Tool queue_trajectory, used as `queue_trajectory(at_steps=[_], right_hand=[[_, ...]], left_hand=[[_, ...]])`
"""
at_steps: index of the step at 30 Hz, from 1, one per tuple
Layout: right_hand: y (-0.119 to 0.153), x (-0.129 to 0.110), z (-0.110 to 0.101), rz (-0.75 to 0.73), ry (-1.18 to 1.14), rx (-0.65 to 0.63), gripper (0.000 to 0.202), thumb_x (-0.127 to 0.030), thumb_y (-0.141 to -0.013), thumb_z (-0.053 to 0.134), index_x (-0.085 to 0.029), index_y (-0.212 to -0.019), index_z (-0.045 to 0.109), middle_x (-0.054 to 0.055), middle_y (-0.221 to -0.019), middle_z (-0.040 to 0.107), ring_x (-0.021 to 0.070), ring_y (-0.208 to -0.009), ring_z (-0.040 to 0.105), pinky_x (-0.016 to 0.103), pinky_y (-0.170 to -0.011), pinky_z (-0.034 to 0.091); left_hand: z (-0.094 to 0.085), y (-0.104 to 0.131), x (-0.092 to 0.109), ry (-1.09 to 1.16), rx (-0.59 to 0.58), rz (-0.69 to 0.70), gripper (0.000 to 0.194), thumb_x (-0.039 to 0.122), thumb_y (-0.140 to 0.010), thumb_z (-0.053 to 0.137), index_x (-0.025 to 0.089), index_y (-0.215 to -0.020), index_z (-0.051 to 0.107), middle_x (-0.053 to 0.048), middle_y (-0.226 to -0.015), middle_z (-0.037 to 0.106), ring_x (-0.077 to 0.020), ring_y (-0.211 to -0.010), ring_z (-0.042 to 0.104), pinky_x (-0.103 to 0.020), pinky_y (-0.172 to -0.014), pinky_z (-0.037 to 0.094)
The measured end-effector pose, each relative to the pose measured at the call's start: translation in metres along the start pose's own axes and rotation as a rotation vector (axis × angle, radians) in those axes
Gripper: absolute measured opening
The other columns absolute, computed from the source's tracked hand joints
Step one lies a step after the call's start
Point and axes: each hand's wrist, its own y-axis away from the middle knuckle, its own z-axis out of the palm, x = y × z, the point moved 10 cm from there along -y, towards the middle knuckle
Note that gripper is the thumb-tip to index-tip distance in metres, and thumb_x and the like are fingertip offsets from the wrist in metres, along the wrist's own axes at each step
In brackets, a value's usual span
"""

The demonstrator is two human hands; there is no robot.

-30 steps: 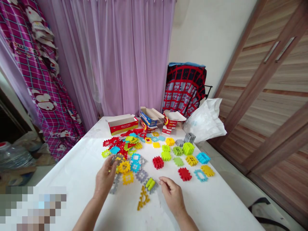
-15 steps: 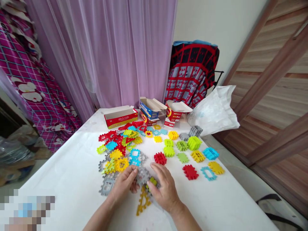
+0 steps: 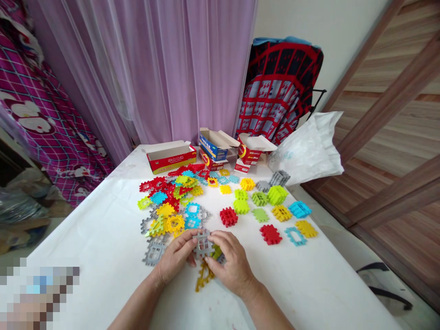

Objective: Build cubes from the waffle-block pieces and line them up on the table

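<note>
A grey square tile with a window grid (image 3: 204, 244) is held up between my two hands near the table's front. My left hand (image 3: 177, 256) pinches its left side, and my right hand (image 3: 232, 261) has its fingers on the right side. Partly hidden under my right hand is a lime green piece (image 3: 217, 252). A dark yellow triangular frame (image 3: 203, 277) lies just below the tile. Left of my left hand rests a grey window piece (image 3: 154, 253). A yellow piece (image 3: 175, 223) and a blue window piece (image 3: 192, 210) lie beyond my hands.
Red pieces (image 3: 153, 184) form a mixed pile at the back left. Sorted stacks, including red (image 3: 228, 217), green (image 3: 277, 195) and blue (image 3: 299, 209), stand on the right. Behind are open boxes (image 3: 172, 160) and a white bag (image 3: 309, 149).
The grey tile is now turned to show its window grid, and my right hand has closed in on its right side. The view has shifted slightly.
</note>
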Motion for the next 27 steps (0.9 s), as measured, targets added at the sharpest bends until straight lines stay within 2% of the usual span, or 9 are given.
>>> queue_trajectory(at_steps=[3,6,12,16,20,24,27], right_hand=[[0.002,0.003,-0.007,0.064,0.06,0.099,0.036,-0.017,-0.072,0.065,-0.024,-0.107,0.06,0.007,-0.104,0.065,0.0232,-0.097,0.062,0.039,-0.086,0.053],[0.003,0.002,-0.01,0.081,0.105,0.15,0.034,-0.019,-0.07,0.067,-0.024,-0.102,0.058,0.006,-0.097,0.064,0.0232,-0.091,0.062,0.038,-0.081,0.053],[0.002,-0.002,-0.008,0.068,0.093,0.095,0.032,-0.023,-0.072,0.068,-0.024,-0.101,0.058,0.005,-0.094,0.063,0.0217,-0.088,0.061,0.036,-0.078,0.053],[0.004,-0.003,-0.014,0.046,0.08,0.088,0.042,-0.026,-0.072,0.07,-0.022,-0.111,0.058,0.008,-0.108,0.062,0.0238,-0.1,0.06,0.039,-0.088,0.053],[0.004,-0.005,-0.012,0.008,0.059,0.031,0.048,-0.028,-0.074,0.071,-0.022,-0.12,0.058,0.01,-0.125,0.06,0.0246,-0.114,0.057,0.04,-0.097,0.05],[0.003,-0.011,-0.002,-0.044,-0.001,-0.061,0.043,-0.027,-0.076,0.07,-0.023,-0.118,0.06,0.007,-0.114,0.067,0.0217,-0.106,0.06,0.038,-0.094,0.051],[0.003,-0.009,-0.002,-0.019,0.01,-0.045,0.039,-0.026,-0.076,0.07,-0.023,-0.114,0.062,0.006,-0.108,0.068,0.0213,-0.101,0.061,0.037,-0.089,0.052]], left_hand=[[0.002,0.001,-0.007,0.049,-0.016,-0.016,0.068,0.066,-0.068,0.068,0.02,-0.118,0.063,0.0,-0.064,0.067,-0.0154,-0.055,0.061,-0.024,-0.047,0.047],[0.0,0.0,-0.013,0.085,0.02,-0.025,0.074,0.067,-0.064,0.071,0.018,-0.119,0.062,0.0,-0.06,0.066,-0.0161,-0.057,0.062,-0.023,-0.046,0.046],[-0.007,-0.002,-0.017,0.059,0.099,-0.031,0.074,0.071,-0.063,0.068,0.018,-0.115,0.064,0.003,-0.053,0.064,-0.0113,-0.043,0.054,-0.023,-0.044,0.043],[-0.011,-0.002,-0.015,0.028,0.154,-0.039,0.073,0.074,-0.059,0.068,0.017,-0.105,0.068,0.007,-0.046,0.057,-0.0082,-0.036,0.048,-0.021,-0.04,0.039],[-0.007,-0.001,-0.01,-0.014,0.125,-0.036,0.072,0.077,-0.057,0.067,0.017,-0.097,0.07,0.007,-0.048,0.056,-0.0072,-0.035,0.046,-0.021,-0.039,0.039],[-0.003,0.001,-0.007,-0.02,0.074,-0.02,0.066,0.073,-0.061,0.067,0.018,-0.099,0.069,0.005,-0.056,0.059,-0.0071,-0.039,0.047,-0.021,-0.04,0.041],[0.0,0.002,-0.004,0.016,0.047,0.0,0.062,0.068,-0.065,0.069,0.02,-0.104,0.067,0.005,-0.062,0.06,-0.0064,-0.04,0.047,-0.02,-0.04,0.041]])
